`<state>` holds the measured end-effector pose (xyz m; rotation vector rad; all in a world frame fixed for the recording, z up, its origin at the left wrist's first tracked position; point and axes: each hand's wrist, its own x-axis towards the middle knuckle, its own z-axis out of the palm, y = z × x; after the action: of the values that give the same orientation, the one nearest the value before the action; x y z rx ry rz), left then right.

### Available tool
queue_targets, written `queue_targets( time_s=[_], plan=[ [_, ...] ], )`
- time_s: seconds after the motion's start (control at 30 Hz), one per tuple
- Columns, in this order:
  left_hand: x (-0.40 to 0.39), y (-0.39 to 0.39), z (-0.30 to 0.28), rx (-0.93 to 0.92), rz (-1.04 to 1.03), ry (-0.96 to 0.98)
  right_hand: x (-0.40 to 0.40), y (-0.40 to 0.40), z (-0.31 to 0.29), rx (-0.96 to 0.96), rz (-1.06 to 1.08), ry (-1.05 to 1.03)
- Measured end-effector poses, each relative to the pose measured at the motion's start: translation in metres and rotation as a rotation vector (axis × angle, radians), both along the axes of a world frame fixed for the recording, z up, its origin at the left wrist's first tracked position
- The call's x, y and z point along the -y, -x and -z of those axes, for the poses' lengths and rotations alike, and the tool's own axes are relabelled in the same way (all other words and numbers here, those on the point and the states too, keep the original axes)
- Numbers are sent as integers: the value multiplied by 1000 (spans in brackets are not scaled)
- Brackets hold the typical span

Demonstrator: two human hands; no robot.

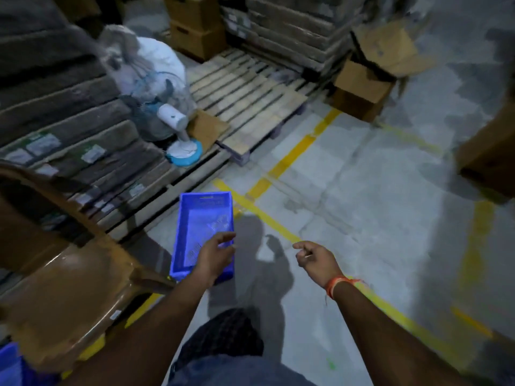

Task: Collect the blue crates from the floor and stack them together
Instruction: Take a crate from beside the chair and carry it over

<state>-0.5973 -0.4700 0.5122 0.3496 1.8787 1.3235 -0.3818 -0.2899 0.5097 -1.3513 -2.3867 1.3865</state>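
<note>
I was reaching for the empty blue plastic crate (204, 224) on the floor. My left hand (214, 257) was spread over it; my right hand (315, 260) hung loosely curled, holding nothing. Next I needed to grab its rim.

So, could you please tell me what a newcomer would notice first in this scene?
Probably the bright blue rectangular plastic crate on the grey floor, centre frame, with the left hand over its near end and the right hand beside it, holding nothing. Next, the yellow painted floor lines and the brown plastic chair at left.
</note>
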Motion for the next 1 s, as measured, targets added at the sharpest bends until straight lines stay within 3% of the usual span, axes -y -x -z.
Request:
queue_targets(
  time_s=[0.27, 0.57, 0.8, 0.9, 1.0],
  plan=[
    [-54, 104, 61, 32, -332, 71, -138, 169, 9, 128, -376, -48],
    [-76, 171, 55, -7, -645, 101, -222, 352, 6, 188, -849, -121],
    [-93, 148, 74, 57, -1070, 284, -245, 461, 46, 203, -1215, -139],
    [-124, 124, 83, 108, -1136, 441, -260, 496, 71, 254, -1352, -83],
    [-155, 106, 95, 194, -1182, 445, -274, 522, 92, 272, -1425, -103]
  ],
)
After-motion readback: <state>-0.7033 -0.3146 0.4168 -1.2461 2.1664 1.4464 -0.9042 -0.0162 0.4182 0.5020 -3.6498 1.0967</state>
